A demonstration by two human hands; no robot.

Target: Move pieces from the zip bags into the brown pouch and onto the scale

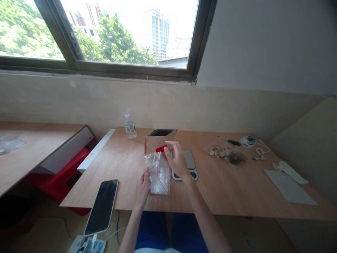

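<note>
My left hand (143, 183) grips the left edge of clear zip-lock bags (159, 177) with red seal lines, near the table's front edge. Above the bags' top, my right hand (177, 159) is closed on a small flat red piece (161, 148); its exact kind is hard to make out. Behind them a brown kraft paper bag (152, 142) stands with its dark mouth open. A white digital scale (190, 161) lies beside the bags, partly covered by my right hand.
A water bottle (130, 127) stands at the back left. A phone (102, 205) with a cable sits at the left front. To the right are filled plastic bags (226, 153), a screwdriver (233, 142), a round white device (248, 141) and a paper sheet (289, 187).
</note>
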